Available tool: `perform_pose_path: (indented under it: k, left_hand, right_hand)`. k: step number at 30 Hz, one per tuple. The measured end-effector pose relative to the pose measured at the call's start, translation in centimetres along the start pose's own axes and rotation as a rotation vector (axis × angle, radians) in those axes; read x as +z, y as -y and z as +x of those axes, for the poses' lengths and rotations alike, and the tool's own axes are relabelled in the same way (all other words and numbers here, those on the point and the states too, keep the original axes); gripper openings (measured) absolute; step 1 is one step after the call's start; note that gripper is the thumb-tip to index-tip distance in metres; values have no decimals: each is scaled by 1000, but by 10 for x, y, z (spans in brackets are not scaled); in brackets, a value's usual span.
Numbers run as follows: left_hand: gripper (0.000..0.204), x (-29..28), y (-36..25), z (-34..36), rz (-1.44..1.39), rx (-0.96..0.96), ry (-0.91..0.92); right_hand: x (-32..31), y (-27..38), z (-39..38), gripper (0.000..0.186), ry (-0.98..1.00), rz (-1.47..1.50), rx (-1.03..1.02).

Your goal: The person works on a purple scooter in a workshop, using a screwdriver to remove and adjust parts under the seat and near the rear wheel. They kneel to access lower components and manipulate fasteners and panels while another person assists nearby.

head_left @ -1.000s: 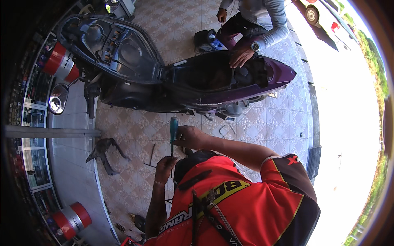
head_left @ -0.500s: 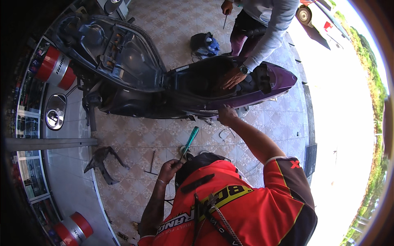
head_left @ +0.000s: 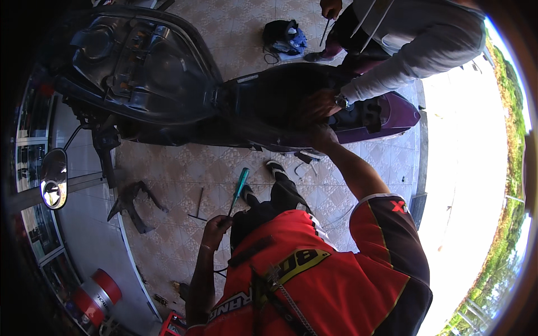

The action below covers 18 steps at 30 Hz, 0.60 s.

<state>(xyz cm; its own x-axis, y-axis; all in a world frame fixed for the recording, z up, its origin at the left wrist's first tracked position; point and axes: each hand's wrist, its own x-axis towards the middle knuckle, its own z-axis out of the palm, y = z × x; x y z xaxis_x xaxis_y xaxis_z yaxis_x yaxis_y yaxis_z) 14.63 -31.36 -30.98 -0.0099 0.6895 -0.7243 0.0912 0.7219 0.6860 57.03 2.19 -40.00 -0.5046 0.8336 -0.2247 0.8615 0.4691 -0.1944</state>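
Note:
A screwdriver with a teal handle (head_left: 241, 182) is in my left hand (head_left: 216, 231), gripped by the shaft with the handle pointing up and away from me. Across from me lies a scooter with a purple rear body panel (head_left: 386, 130) and its black seat (head_left: 145, 67) tipped up. My right hand (head_left: 323, 138) touches the near rim of the open under-seat space (head_left: 263, 106); its fingers are lost in shadow. Close to it, a co-worker's hand (head_left: 320, 105) with a watch reaches into the same space. The co-worker's other hand (head_left: 330, 8) holds a thin rod-like tool (head_left: 325, 32).
A dark plastic cover (head_left: 134, 207) and a T-shaped tool (head_left: 198, 205) lie on the tiled floor to the left. Beyond the scooter is a dark bag (head_left: 284, 38). A mirror (head_left: 54, 179) juts out at left, above a red and silver drum (head_left: 94, 297).
My right hand has moved from the panel's outer side up onto the rim. The co-worker leans farther over the scooter. The screwdriver stays in my left hand; the view has shifted.

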Motion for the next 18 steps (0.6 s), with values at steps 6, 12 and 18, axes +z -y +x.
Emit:
perform_pose_path:
  k: [6,12,18]
  left_hand:
    - [34,34,-40,12,46,-4,-101]
    - [31,58,-76,35,107,-3,-110]
    - [29,68,-91,53,130,-26,-110]
  right_hand:
    - [2,9,39,46,356,-87,-61]
    - [-5,21,62,85,513,-15,31]
    - [-24,22,60,80,537,73,17]
